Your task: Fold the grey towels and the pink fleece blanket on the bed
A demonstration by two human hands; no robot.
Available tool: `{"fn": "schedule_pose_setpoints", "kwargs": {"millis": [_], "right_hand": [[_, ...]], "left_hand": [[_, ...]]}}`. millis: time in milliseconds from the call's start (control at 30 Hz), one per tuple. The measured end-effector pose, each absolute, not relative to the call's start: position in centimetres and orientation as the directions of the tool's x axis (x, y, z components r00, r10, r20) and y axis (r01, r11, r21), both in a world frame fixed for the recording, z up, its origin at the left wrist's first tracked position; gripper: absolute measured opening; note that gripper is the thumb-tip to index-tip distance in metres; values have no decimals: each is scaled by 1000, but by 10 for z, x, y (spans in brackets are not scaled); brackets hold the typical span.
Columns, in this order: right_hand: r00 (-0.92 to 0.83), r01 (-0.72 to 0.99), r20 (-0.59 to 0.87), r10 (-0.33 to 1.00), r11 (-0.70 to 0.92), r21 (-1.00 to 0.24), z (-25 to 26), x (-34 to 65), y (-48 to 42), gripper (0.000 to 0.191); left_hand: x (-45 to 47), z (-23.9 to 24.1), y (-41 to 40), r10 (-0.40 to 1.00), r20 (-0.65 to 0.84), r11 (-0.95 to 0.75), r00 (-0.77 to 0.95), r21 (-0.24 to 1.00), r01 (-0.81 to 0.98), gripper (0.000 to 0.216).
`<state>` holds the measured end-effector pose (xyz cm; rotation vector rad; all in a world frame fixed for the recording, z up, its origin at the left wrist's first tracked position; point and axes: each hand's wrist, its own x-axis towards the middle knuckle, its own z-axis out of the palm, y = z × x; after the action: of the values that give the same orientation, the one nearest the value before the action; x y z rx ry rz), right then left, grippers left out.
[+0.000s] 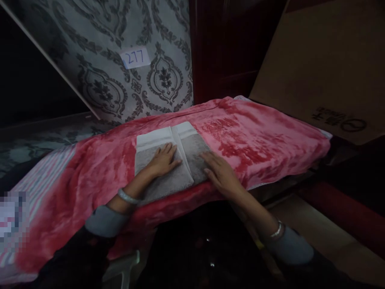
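The person's left hand lies palm down, fingers straight and close together, pressed flat on the left half of a folded grey towel. The right hand is also flat with its fingers stretched out together. Its fingertips rest on the right half of the towel and its palm sits over the towel's near right corner. Neither hand pinches or grips anything. Each wrist wears a pale bangle above a grey cuff.

The towel has a white band along its far edge and a crease down the middle where two flaps meet. It lies near the front edge of a red and pink blanket that covers the surface, roughly midway along it. The hands appear to be smoothing and pressing the fold flat. Any further fold would call for lifting an edge, so the fingers would have to change from pressing to pinching.

Behind stand a grey patterned panel with a paper label reading 277, and brown cardboard to the right.
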<state>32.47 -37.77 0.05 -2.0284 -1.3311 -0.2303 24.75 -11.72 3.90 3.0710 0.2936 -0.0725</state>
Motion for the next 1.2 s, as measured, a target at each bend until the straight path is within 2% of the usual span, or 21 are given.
{"fn": "schedule_pose_setpoints", "kwargs": {"millis": [67,167,300,467,567,667,733,800,900,967,1067,1200], "right_hand": [[479,862,413,774,-327,-388,-10,338,-377,54],[484,867,337,808,-389,-313,-33,343,-374,54],[471,880,391,791,-388,-276,-53,340,-374,54],[445,895,483,754,-360,-263,-61,341,-382,54],[436,899,525,731,-334,-283,-64,341,-388,54],[478,876,537,695,-327,-356,-65,342,-394,54],[559,822,535,634,-340,-457,-63,345,-398,56],[664,731,495,560,-349,-586,-60,352,-400,58],[777,580,363,514,-362,-729,-51,365,-403,57],[810,508,286,511,-370,-778,-45,374,-401,55],[832,414,174,527,-380,-827,-36,388,-394,54],[811,357,69,580,-399,-844,-28,403,-380,46]], "left_hand": [[219,33,-132,162,-37,-985,986,56,164,81],[191,21,-153,221,-16,-973,975,60,221,79],[185,10,-165,272,9,-961,962,62,271,74],[178,10,-170,234,90,-971,968,71,228,63],[156,13,-168,184,104,-977,977,126,171,56],[125,14,-151,278,182,-946,943,219,237,49],[104,12,-134,427,260,-882,866,333,334,50],[87,9,-118,588,307,-770,748,498,400,58],[74,6,-105,770,194,-505,608,767,395,73],[74,5,-105,801,56,-328,596,874,358,81],[83,4,-110,802,-16,-239,597,908,345,87],[98,-1,-113,831,27,-333,555,824,458,83]]}}
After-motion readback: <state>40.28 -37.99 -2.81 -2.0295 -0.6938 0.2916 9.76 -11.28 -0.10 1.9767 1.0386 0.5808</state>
